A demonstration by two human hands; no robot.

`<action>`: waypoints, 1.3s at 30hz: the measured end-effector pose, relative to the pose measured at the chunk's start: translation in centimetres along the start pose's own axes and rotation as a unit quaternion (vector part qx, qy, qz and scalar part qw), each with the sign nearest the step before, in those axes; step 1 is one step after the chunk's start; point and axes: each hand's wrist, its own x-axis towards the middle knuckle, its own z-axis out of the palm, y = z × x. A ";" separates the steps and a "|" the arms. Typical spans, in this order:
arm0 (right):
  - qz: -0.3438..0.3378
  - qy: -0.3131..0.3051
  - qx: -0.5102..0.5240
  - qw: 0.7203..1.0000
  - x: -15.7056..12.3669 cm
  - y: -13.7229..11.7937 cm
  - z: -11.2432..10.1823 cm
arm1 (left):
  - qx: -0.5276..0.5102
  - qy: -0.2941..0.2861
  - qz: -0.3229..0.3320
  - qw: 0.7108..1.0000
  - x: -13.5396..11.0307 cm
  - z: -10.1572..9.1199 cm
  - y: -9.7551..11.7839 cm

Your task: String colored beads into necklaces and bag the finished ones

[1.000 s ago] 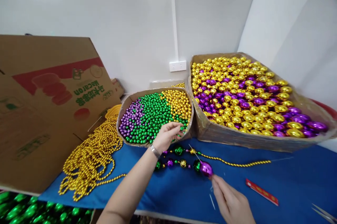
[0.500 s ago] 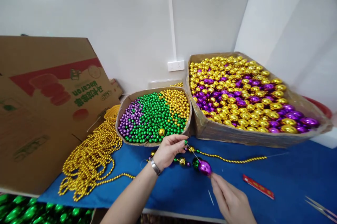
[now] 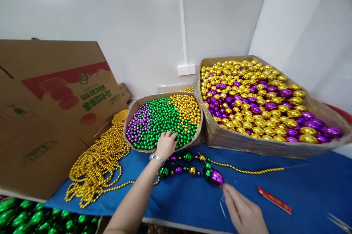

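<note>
My left hand [image 3: 165,144] reaches over the near edge of the box of small round beads [image 3: 162,115]. Its fingers are bent down among the green beads, and the fingertips are hidden. My right hand [image 3: 242,206] is closed in a pinch at the near end of a large shiny purple bead [image 3: 217,177]. A thin needle [image 3: 201,156] sticks out beyond it, carrying a small green bead [image 3: 208,165] too. A larger dark green bead [image 3: 206,174] lies against the purple one. Behind them, a mixed bead strand [image 3: 192,170] rests on the blue cloth.
A big carton of gold and purple beads [image 3: 258,109] stands at right. Gold bead chains [image 3: 96,168] heap at left before a cardboard box [image 3: 55,117]. A red strip [image 3: 274,200], tweezers [image 3: 339,223] and a white stick [image 3: 222,209] lie on the blue cloth [image 3: 192,197].
My left hand has left the needle tip and moved left and back into the bead box. A small green bead now sits on the needle. The lone large gold bead is out of sight.
</note>
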 end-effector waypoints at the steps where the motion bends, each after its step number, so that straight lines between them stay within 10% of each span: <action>1: 0.001 -0.002 0.006 1.000 -0.1 -0.1 0.1 | -0.017 -0.003 -0.010 1.000 0.2 0.1 -0.6; 6: 0.004 -0.019 0.037 0.999 -0.2 -0.7 0.5 | -0.183 -0.015 -0.068 0.981 -0.8 0.7 0.4; 11: -0.001 -0.027 0.049 0.998 -0.2 -1.2 0.7 | -0.585 -0.071 -0.238 0.772 -2.9 1.6 4.0; 17: 0.005 -0.031 0.047 0.998 -0.3 -1.3 0.8 | -0.665 -0.038 -0.311 0.678 -4.6 3.2 6.3; 39: 0.154 -0.071 0.167 0.971 0.1 -1.8 0.4 | -0.664 0.025 -0.220 0.714 -7.1 5.1 8.6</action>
